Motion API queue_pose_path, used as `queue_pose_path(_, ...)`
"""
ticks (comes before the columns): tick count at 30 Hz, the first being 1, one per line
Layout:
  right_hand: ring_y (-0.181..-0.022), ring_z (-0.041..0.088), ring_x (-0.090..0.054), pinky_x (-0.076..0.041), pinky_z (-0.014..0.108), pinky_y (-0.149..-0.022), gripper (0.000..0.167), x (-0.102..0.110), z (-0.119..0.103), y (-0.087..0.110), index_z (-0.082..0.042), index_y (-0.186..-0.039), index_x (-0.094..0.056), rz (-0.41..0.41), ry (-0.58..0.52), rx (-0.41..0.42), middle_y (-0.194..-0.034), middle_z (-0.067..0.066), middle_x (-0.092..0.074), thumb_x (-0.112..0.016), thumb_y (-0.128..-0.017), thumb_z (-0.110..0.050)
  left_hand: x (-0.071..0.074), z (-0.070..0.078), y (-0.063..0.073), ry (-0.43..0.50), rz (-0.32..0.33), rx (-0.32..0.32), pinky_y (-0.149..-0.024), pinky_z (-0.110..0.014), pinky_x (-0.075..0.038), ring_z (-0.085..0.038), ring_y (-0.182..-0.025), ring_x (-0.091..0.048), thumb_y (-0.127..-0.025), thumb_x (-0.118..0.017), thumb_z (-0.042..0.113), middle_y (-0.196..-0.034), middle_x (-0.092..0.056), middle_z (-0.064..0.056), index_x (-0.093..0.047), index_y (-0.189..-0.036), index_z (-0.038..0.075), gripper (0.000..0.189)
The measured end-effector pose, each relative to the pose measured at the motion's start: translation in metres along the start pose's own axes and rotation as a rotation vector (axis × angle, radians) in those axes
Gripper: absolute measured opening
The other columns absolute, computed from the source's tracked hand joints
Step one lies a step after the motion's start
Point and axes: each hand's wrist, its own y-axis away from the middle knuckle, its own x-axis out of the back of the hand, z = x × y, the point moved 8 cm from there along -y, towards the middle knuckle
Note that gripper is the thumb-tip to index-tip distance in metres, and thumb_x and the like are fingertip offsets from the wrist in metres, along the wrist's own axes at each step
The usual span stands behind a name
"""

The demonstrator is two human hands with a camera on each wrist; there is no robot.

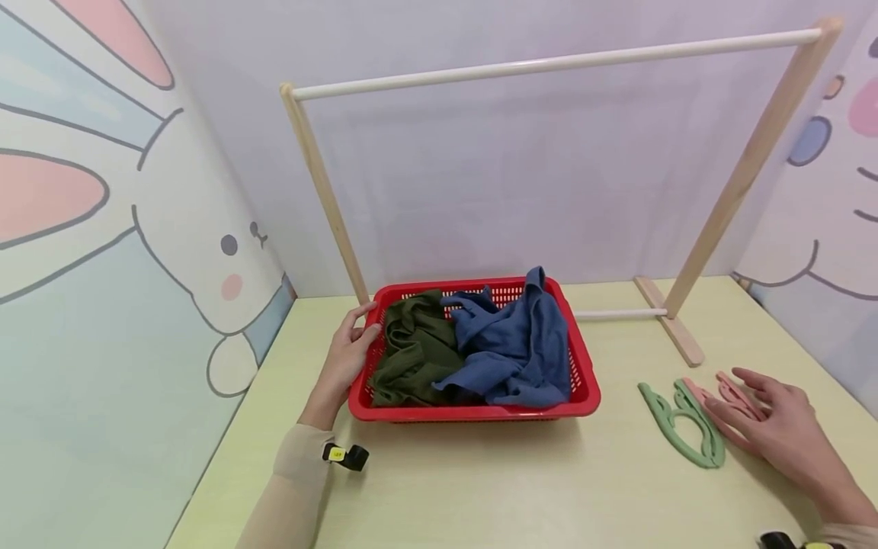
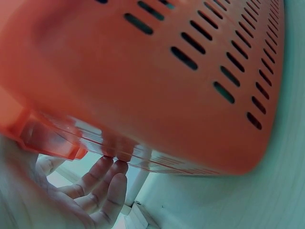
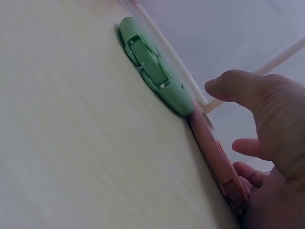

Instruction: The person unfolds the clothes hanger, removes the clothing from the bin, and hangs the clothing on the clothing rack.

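A red plastic basket [image 1: 473, 414] holds a dark green cloth [image 1: 418, 354] and a blue cloth [image 1: 521, 351]. My left hand [image 1: 348, 352] grips the basket's left rim, thumb over the edge. In the left wrist view, its fingertips [image 2: 119, 167] touch the outside of the slotted wall. On the table's right side lie a green folding hanger [image 1: 709, 438] and, beside it, a pink folding hanger [image 1: 734, 396]. Over the pink one is my right hand [image 1: 782, 427], thumb and fingers spread apart. The right wrist view shows its lower fingers by the hanger's near end.
Behind the basket stands a rack with a white top rail [image 1: 549, 67] and wooden posts [image 1: 748, 168]. Its wooden foot [image 1: 675, 328] rests on the pale yellow table [image 1: 480, 488]. Walls with cartoon drawings [image 1: 199, 229] border both sides.
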Motion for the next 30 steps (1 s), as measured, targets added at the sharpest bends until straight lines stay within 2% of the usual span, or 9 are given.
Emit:
queue_pose_path(1, -0.119, 0.062, -0.055, -0.023, 0.0, -0.083, 0.077, -0.0006, -0.0007, -0.0006, 0.018, -0.15, -0.053, 0.006, 0.007, 0.008, -0.135, 0.053, -0.058, -0.083, -0.1, -0.033, 0.0006, 0.0002, 0.0005, -0.001, 0.0, -0.004, -0.095, -0.04, -0.066, -0.033, -0.118, -0.071, -0.118, -0.057, 0.028, -0.136, -0.066, -0.026, -0.046, -0.169, 0.026, 0.052)
queue_pose_path(3, -0.122, 0.064, -0.056, -0.024, 0.003, -0.084, 0.076, -0.0014, -0.0014, -0.002, 0.017, -0.148, -0.057, 0.018, 0.018, 0.021, -0.135, 0.052, -0.059, -0.085, -0.099, -0.034, 0.0018, 0.001, 0.0017, 0.0, 0.004, -0.009, -0.095, -0.04, -0.066, -0.033, -0.118, -0.07, -0.118, -0.057, 0.028, -0.136, -0.065, -0.026, -0.046, -0.169, 0.025, 0.052)
queue_pose_path(5, -0.123, 0.065, -0.053, -0.035, 0.015, -0.098, 0.076, -0.0024, -0.0023, -0.0027, 0.016, -0.147, -0.058, 0.022, 0.03, 0.025, -0.136, 0.052, -0.058, -0.086, -0.097, -0.034, 0.0026, 0.0024, 0.0029, 0.005, 0.006, -0.013, -0.095, -0.04, -0.066, -0.034, -0.119, -0.071, -0.118, -0.057, 0.027, -0.137, -0.065, -0.027, -0.046, -0.17, 0.024, 0.053)
queue_pose_path(7, -0.127, 0.07, -0.047, -0.04, 0.04, -0.109, 0.077, -0.0032, -0.0028, -0.0027, 0.017, -0.147, -0.057, 0.013, 0.036, 0.02, -0.139, 0.054, -0.052, -0.085, -0.097, -0.035, 0.0025, 0.0036, 0.0039, 0.007, 0.003, -0.016, -0.095, -0.04, -0.066, -0.034, -0.119, -0.071, -0.118, -0.057, 0.027, -0.138, -0.065, -0.027, -0.045, -0.17, 0.023, 0.053)
queue_pose_path(8, -0.128, 0.07, -0.044, -0.039, 0.054, -0.109, 0.078, -0.0033, -0.0029, -0.0025, 0.017, -0.147, -0.056, 0.009, 0.04, 0.016, -0.139, 0.055, -0.049, -0.085, -0.097, -0.035, 0.0025, 0.0038, 0.004, 0.009, 0.002, -0.014, -0.095, -0.041, -0.066, -0.033, -0.119, -0.071, -0.118, -0.057, 0.027, -0.139, -0.065, -0.027, -0.045, -0.17, 0.024, 0.054)
queue_pose_path(10, -0.129, 0.072, -0.038, -0.031, 0.076, -0.099, 0.08, -0.0033, -0.0031, -0.002, 0.017, -0.148, -0.053, -0.002, 0.051, 0.006, -0.139, 0.056, -0.043, -0.083, -0.098, -0.036, 0.0027, 0.0037, 0.0041, 0.011, 0.001, -0.011, -0.095, -0.041, -0.066, -0.033, -0.119, -0.071, -0.118, -0.057, 0.026, -0.139, -0.064, -0.027, -0.044, -0.171, 0.023, 0.054)
queue_pose_path(17, -0.13, 0.072, -0.034, -0.03, 0.078, -0.096, 0.08, -0.0022, -0.0025, -0.0009, 0.018, -0.149, -0.052, 0.006, 0.066, -0.008, -0.139, 0.056, -0.04, -0.08, -0.1, -0.039, 0.0031, 0.0032, 0.0021, 0.023, -0.001, -0.007, -0.092, -0.038, -0.066, -0.03, -0.116, -0.072, -0.118, -0.056, 0.027, -0.138, -0.064, -0.027, -0.044, -0.171, 0.024, 0.054)
queue_pose_path(24, -0.131, 0.074, -0.031, -0.031, 0.081, -0.096, 0.091, -0.0026, 0.0008, 0.0001, 0.02, -0.154, -0.044, -0.014, 0.125, -0.043, -0.142, 0.056, -0.037, -0.077, -0.102, -0.047, 0.0013, 0.0048, 0.003, 0.016, -0.01, -0.01, -0.087, -0.031, -0.065, -0.029, -0.113, -0.073, -0.119, -0.056, 0.028, -0.138, -0.065, -0.028, -0.044, -0.171, 0.023, 0.054)
queue_pose_path(30, -0.131, 0.076, -0.029, -0.031, 0.082, -0.095, 0.09, -0.0011, 0.0029, 0.0028, 0.021, -0.151, -0.046, -0.02, 0.148, -0.051, -0.142, 0.056, -0.038, -0.076, -0.102, -0.049, -0.0005, 0.0018, 0.002, 0.007, -0.014, -0.008, -0.09, -0.034, -0.066, -0.03, -0.115, -0.073, -0.119, -0.055, 0.028, -0.139, -0.065, -0.027, -0.045, -0.17, 0.025, 0.052)
